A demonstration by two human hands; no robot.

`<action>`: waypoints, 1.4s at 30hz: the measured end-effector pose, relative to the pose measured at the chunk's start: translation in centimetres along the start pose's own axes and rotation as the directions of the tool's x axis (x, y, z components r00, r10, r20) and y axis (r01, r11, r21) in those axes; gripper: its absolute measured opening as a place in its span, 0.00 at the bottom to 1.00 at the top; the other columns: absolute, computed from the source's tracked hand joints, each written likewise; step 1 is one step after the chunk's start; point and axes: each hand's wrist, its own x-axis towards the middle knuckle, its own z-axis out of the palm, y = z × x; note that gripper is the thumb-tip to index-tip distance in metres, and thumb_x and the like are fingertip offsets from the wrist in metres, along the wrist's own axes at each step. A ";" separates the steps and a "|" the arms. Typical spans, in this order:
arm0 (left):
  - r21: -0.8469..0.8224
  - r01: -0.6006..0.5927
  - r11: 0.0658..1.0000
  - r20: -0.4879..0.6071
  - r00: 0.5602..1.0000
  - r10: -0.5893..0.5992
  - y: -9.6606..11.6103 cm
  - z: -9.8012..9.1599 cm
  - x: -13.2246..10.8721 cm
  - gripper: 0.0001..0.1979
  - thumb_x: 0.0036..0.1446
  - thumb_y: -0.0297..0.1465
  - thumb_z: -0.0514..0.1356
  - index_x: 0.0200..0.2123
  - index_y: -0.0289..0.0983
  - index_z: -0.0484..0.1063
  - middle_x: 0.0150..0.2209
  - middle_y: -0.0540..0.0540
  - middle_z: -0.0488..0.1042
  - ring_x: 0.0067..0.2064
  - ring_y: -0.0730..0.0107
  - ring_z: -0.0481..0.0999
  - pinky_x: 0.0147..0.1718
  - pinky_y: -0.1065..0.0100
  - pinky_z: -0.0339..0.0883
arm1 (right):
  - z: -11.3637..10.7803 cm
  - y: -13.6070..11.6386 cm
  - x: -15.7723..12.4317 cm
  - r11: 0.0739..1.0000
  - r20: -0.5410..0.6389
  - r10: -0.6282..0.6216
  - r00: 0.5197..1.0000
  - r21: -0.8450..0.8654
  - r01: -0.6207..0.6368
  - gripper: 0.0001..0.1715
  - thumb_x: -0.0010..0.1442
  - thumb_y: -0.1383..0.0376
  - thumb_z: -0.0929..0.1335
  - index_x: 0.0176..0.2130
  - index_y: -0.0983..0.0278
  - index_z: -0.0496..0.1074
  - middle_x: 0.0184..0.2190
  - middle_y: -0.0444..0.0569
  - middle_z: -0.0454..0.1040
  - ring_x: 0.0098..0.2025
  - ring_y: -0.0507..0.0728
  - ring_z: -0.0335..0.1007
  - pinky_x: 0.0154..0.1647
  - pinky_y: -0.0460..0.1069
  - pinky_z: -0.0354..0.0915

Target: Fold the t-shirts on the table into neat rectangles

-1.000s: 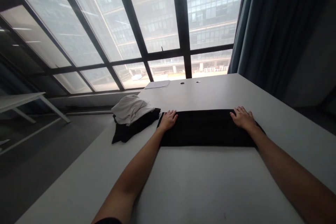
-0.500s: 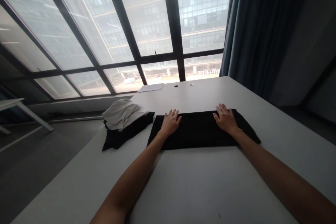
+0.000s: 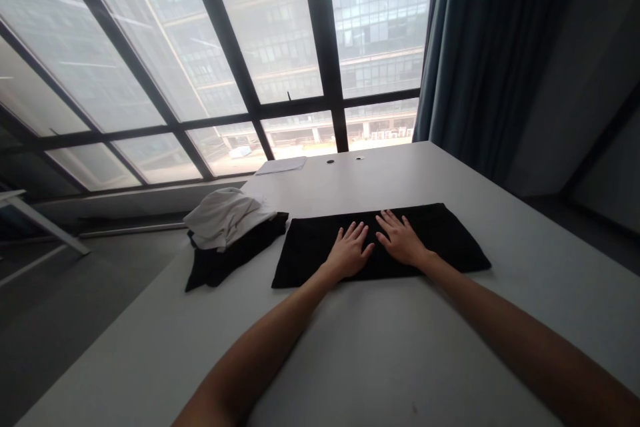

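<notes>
A folded black cloth garment [image 3: 305, 250] lies flat and wide across the white table [image 3: 350, 340]; its exact kind cannot be made out. My left hand [image 3: 349, 252] rests palm down on its middle, fingers spread. Close beside it, my right hand [image 3: 401, 237] also lies flat on the black cloth with the fingers apart. A small gap of cloth shows between the two hands. Neither hand grips anything.
Left of the black cloth, a crumpled pale grey garment [image 3: 223, 217] sits on another black garment [image 3: 235, 263] near the table's left edge. Papers [image 3: 281, 165] lie at the far end, by two cable holes. Beyond are windows and a blue curtain [image 3: 465, 67].
Both hands have slid inward over the black cloth, the left one to the right and the right one to the left. The view has shifted slightly.
</notes>
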 end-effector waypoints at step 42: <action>0.060 0.279 0.959 -0.022 0.960 -0.278 -7.5 -1.6 1.7 0.31 0.71 0.45 0.43 0.70 0.36 0.54 0.72 0.39 0.50 0.73 0.50 0.47 0.67 0.44 0.44 | -0.1 10.3 0.5 0.888 -0.037 0.433 0.901 -0.157 -0.433 0.37 0.71 0.53 0.52 0.68 0.71 0.58 0.71 0.60 0.52 0.73 0.64 0.41 0.71 0.66 0.37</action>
